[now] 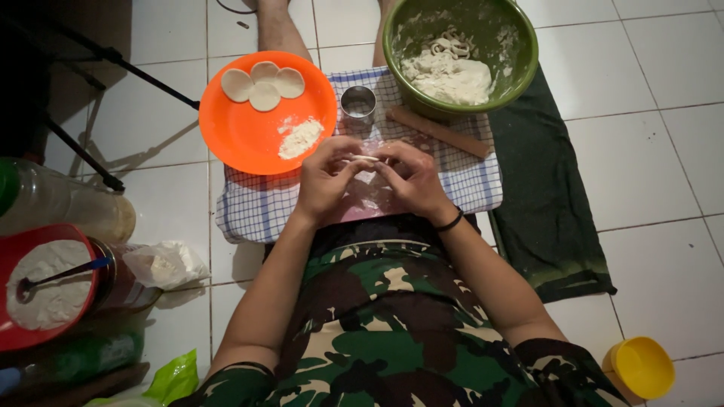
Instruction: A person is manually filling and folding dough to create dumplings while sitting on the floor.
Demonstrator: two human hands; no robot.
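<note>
My left hand [326, 179] and my right hand [413, 179] meet over a checked cloth [256, 205] and pinch a small flat piece of pale dough [367, 158] between the fingertips. Just beyond the fingers stands a round metal cutter [358, 104]. A wooden rolling stick [437, 130] lies to its right. An orange plate [241, 132] at the left carries several dough discs [264, 84] and a little heap of flour [301, 138]. A green bowl [520, 71] at the top holds more dough [449, 75].
A dark green cloth [547, 203] lies on the white tiled floor at the right. A yellow cup [641, 368] sits at the lower right. At the left are a red bowl of flour [7, 343] with a spoon, a plastic bottle [53, 200] and a crumpled bag [162, 265].
</note>
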